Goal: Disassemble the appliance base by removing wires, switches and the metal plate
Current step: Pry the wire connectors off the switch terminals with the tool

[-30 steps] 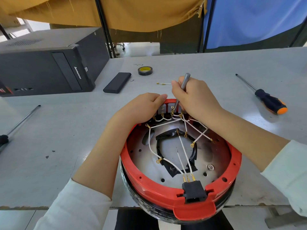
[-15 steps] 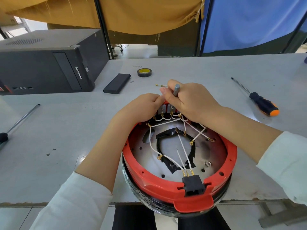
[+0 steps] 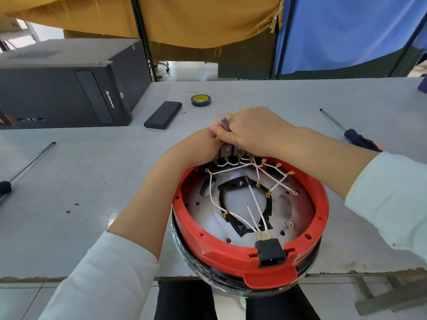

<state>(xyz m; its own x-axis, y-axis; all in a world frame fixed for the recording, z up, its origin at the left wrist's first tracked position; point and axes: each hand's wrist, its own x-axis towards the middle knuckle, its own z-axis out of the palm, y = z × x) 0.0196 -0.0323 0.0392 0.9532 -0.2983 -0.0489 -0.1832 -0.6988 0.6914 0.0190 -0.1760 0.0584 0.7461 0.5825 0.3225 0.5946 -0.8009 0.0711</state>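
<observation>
The right hand's (image 3: 251, 130) fingers were curled tight round a slim grey metal tool (image 3: 224, 123), its tip down among the switches (image 3: 231, 151) at the far rim. The left hand's (image 3: 196, 148) fingers gripped that same rim beside it. The round red plastic appliance base (image 3: 231, 252) sat at the surface's (image 3: 92, 181) near edge, holding white wires (image 3: 254, 204) with brass terminals over a shiny perforated metal plate (image 3: 203, 225) and a black plug socket (image 3: 270, 252).

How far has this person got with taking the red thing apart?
Early on. Several white wires already end loose inside the red base. The right hand grips a grey tool at the switches; the left hand steadies the rim. The switches, remaining wires and metal plate are still in.
</observation>
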